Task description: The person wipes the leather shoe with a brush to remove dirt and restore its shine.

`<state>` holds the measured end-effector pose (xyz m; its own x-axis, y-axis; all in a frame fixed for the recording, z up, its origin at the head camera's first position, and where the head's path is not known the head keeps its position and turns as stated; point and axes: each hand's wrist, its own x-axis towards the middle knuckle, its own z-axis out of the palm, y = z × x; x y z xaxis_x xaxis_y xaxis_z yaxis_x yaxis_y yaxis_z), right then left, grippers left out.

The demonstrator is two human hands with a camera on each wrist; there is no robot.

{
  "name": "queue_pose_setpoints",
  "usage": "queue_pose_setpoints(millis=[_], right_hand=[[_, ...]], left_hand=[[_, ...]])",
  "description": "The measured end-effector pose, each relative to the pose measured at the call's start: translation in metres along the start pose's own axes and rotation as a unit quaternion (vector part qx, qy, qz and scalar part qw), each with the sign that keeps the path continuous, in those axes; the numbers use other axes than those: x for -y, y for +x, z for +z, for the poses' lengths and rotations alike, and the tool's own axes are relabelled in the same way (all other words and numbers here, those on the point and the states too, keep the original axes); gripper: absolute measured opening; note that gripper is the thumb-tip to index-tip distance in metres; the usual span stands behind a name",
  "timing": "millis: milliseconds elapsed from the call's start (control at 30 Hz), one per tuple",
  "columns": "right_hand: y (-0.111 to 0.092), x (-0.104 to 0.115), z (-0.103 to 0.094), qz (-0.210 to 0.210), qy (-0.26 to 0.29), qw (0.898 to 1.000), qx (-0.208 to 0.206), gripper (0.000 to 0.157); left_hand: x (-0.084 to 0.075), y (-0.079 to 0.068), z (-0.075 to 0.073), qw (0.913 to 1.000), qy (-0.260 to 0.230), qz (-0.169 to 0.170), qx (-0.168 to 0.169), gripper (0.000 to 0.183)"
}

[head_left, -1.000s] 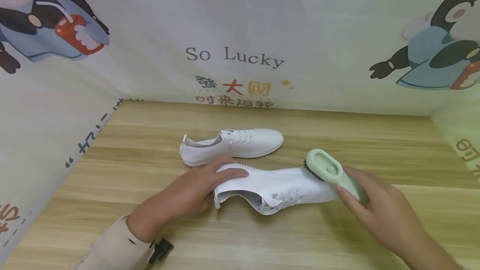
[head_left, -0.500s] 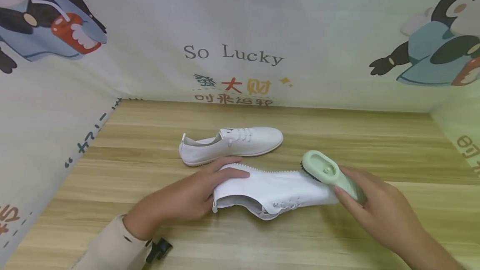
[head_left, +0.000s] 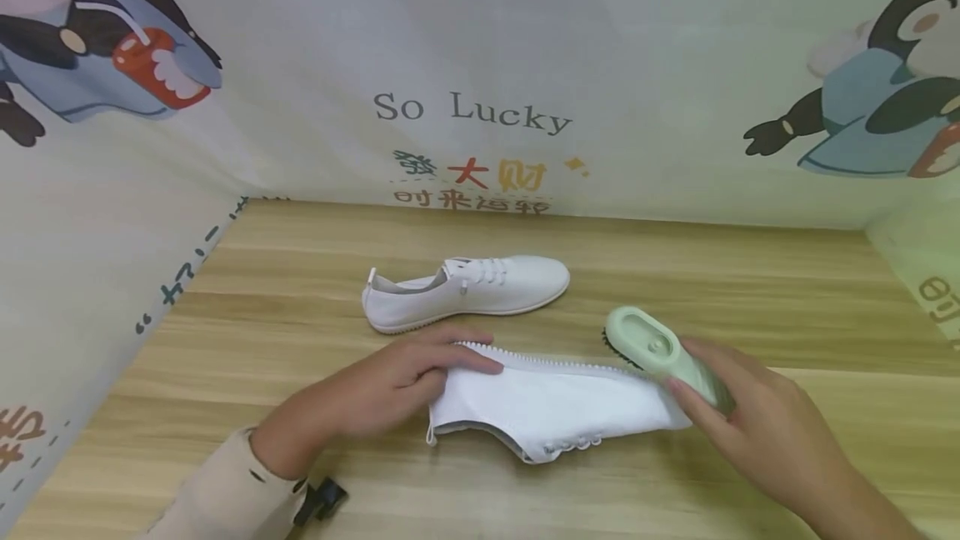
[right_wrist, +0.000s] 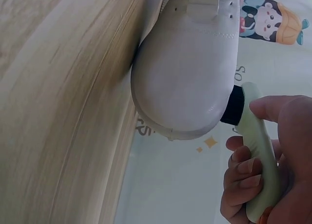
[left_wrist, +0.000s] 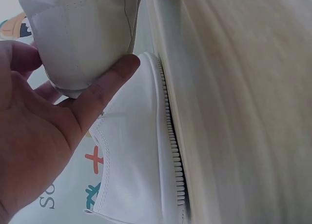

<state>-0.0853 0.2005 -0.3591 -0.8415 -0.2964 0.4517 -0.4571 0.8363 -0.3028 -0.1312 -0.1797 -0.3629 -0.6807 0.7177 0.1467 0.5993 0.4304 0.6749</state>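
A white lace-up shoe (head_left: 562, 398) is tipped onto its side, its opening turned toward me and its toothed sole edge upward. My left hand (head_left: 382, 386) grips its heel; in the left wrist view thumb and fingers wrap that heel (left_wrist: 87, 38). My right hand (head_left: 776, 427) holds a pale green shoe brush (head_left: 651, 343) by the handle. In the right wrist view, the brush's black bristles (right_wrist: 234, 105) touch the shoe's side near the toe (right_wrist: 183, 87). The shoe's laces are mostly turned out of sight in the head view.
A second white shoe (head_left: 513, 286) stands upright just behind the held one, toe to the right. Wood-grain table (head_left: 525, 498) lies under everything. Printed cloth walls (head_left: 480, 23) enclose the back and sides. A small black clip-like object (head_left: 326, 500) sits by my left sleeve.
The held shoe has rolled further, so its opening and laces face down toward me and more of its side shows. My left hand has turned with it. The brush has shifted slightly left and nearer.
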Motion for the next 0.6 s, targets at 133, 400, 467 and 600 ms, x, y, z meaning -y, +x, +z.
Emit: queue_pose_setpoints(millis=[133, 400, 467, 600], right_hand=[[0.0000, 0.0001, 0.0009, -0.004, 0.006, 1.000, -0.002, 0.043], [-0.0024, 0.0008, 0.0017, -0.006, 0.000, 1.000, -0.003, 0.043], [-0.0025, 0.0011, 0.0019, -0.008, 0.003, 1.000, -0.004, 0.044], [-0.0032, 0.0006, 0.0021, -0.010, 0.005, 1.000, -0.004, 0.044]], left_hand=[[0.0025, 0.0024, 0.0023, 0.9999, -0.003, -0.005, -0.014, 0.048], [0.0072, 0.0039, 0.0080, 0.9997, 0.004, -0.018, -0.014, 0.038], [0.0066, 0.0039, 0.0083, 0.9990, 0.002, -0.044, -0.014, 0.036], [0.0071, 0.0056, 0.0092, 0.9967, -0.009, -0.080, -0.008, 0.034]])
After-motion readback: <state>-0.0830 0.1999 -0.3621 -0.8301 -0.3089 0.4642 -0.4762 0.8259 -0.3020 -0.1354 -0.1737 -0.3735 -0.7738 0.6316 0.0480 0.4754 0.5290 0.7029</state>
